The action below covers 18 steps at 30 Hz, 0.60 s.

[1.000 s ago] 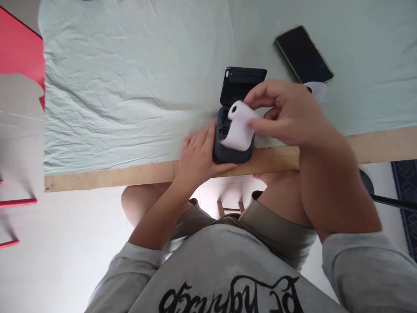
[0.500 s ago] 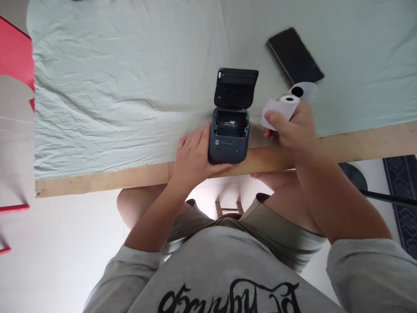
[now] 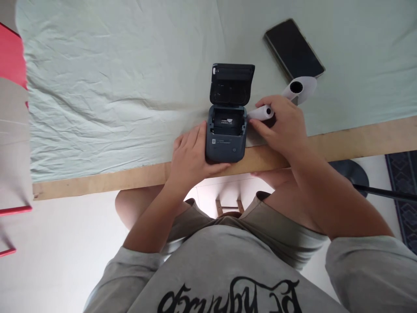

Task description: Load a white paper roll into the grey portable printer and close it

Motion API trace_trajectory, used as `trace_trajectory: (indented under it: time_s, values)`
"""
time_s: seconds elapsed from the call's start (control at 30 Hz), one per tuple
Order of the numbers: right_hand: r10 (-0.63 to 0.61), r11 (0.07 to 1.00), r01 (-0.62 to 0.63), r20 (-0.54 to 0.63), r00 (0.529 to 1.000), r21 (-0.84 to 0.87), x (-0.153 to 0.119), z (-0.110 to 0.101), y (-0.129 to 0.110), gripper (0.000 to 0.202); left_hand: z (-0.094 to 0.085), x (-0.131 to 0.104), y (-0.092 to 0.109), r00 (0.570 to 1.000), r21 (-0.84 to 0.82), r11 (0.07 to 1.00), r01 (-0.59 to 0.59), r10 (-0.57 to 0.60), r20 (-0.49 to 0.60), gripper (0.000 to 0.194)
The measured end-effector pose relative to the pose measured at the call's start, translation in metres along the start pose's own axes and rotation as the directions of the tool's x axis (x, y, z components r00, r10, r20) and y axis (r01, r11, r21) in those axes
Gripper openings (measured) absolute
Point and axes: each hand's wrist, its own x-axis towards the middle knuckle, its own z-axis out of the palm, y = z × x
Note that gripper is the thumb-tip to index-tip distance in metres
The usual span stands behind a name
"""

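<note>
A small dark blue label printer (image 3: pixel 226 148) lies at the table's front edge with its lid (image 3: pixel 232 84) raised and its paper bay bare. My left hand (image 3: pixel 189 154) grips the printer's left side, the thumb along its front end. Just right of the printer, my right hand (image 3: pixel 283 124) is closed on a small white paper roll (image 3: pixel 261 114), pinched between thumb and fingers. The roll's loose end points toward the bay; whether it touches the printer I cannot tell. A second white paper roll (image 3: pixel 306 89) lies beyond my right hand, partly hidden by it.
A black phone (image 3: pixel 295 50) lies at the back right, close to the second roll. A pale green cloth (image 3: pixel 114 87) covers the table, with a wooden strip (image 3: pixel 97 180) along the front edge. Something red (image 3: pixel 11 56) stands at the far left.
My right hand has brought the paper roll left, close beside the printer, and turned it so its loose end faces the bay. My left hand stays on the printer.
</note>
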Motion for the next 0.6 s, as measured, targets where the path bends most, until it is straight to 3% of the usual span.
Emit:
trace_trajectory:
  time_s: [0.2,0.27,0.33,0.4,0.47,0.6]
  values:
    - [0.021,0.999,-0.023,0.074,0.997,0.029,-0.005,0.0,-0.01,0.051,-0.001,0.0,0.0,1.0,-0.006,1.0,0.0,0.0,0.009,0.117]
    - [-0.048,0.998,0.047,0.024,0.999,0.038,-0.005,-0.011,-0.016,0.046,-0.002,0.0,0.0,1.0,-0.014,1.0,0.002,-0.001,0.011,0.117]
    - [-0.127,0.992,0.125,-0.112,0.986,-0.018,-0.004,-0.026,-0.017,0.034,-0.002,0.0,0.0,1.0,-0.023,1.0,-0.002,0.002,0.008,0.117]
    - [-0.162,0.982,0.134,-0.233,0.959,-0.13,0.0,-0.04,-0.009,0.024,-0.001,0.0,-0.001,1.0,-0.029,1.0,-0.009,0.01,0.005,0.117]
    - [-0.166,0.978,0.122,-0.276,0.947,-0.17,0.006,-0.048,0.006,0.029,-0.001,-0.001,-0.001,1.0,-0.028,0.999,-0.016,0.016,0.005,0.117]
    - [-0.008,0.99,-0.018,-0.185,0.983,-0.137,0.017,-0.043,0.034,0.045,-0.001,-0.001,-0.001,1.0,-0.016,1.0,-0.016,0.016,-0.004,0.118]
